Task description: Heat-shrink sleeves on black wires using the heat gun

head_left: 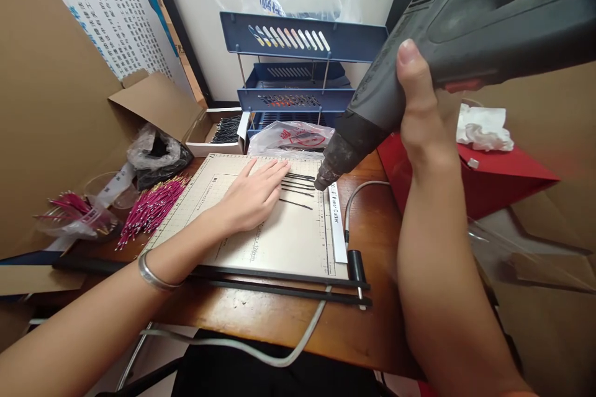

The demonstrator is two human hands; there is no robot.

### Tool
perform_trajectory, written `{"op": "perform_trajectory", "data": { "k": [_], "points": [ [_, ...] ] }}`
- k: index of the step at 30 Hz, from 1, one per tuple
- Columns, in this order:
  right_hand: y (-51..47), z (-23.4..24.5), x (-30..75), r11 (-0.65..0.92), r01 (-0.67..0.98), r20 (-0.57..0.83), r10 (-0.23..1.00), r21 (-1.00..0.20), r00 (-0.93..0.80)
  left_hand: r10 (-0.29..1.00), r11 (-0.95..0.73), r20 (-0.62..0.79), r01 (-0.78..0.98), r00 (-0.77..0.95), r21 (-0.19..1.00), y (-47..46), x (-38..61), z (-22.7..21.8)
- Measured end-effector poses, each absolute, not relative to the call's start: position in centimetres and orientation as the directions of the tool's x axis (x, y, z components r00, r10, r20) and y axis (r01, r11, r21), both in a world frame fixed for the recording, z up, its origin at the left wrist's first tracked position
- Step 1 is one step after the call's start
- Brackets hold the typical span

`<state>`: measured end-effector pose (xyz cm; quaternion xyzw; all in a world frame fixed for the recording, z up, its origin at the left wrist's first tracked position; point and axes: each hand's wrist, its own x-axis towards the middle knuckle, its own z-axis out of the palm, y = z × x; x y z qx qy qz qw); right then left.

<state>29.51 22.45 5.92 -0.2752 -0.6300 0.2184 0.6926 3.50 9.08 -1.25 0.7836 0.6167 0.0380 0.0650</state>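
Observation:
My left hand (254, 195) lies palm down with its fingers stretched out on the cream board of a paper cutter (288, 251). Several thin black strands (298, 187), like short wires or tubes, stick out from under that hand towards the right; their other ends are hidden beneath it. My right hand (421, 105) is wrapped round a grey heat gun (382, 90), thumb along its side. The gun's dark nozzle points down and left, close to the strands' right ends. Part of the right hand's fingers is hidden behind the gun.
Magenta strands (153, 208) lie in a bundle left of the board, near a plastic cup (88, 220) of more. Behind stand a white box (200, 146) of black strands and blue tray shelves (298, 99). A grey cable (279, 360) loops in front; a red box (493, 177) sits right.

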Motion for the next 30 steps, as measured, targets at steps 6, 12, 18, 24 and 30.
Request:
{"op": "perform_trajectory", "data": {
  "k": [6, 12, 18, 24, 30],
  "points": [
    [22.2, 6.0, 29.5, 0.795, 0.021, 0.794, 0.604, -0.606, 0.063, 0.967, -0.242, -0.061, 0.965, 0.249, 0.103, 7.9, 3.5, -1.6],
    [23.4, 5.7, 29.9, 0.822, 0.059, 0.823, 0.568, -0.567, -0.001, 0.957, -0.206, -0.195, 0.976, 0.216, 0.071, 9.9, 4.0, -2.3],
    [23.0, 5.7, 30.0, 0.768, 0.117, 0.775, 0.631, -0.629, 0.029, 0.967, -0.158, -0.191, 0.985, 0.17, 0.075, 12.0, 4.3, -2.8],
    [22.5, 5.8, 29.7, 0.769, 0.12, 0.778, 0.625, -0.628, 0.067, 0.971, -0.145, -0.18, 0.987, 0.156, 0.077, 12.1, 4.4, -2.7],
    [22.4, 6.0, 29.8, 0.794, 0.104, 0.796, 0.605, -0.599, -0.031, 0.958, -0.184, -0.2, 0.975, 0.207, 0.124, 10.2, 3.8, -2.3]
  ]
}}
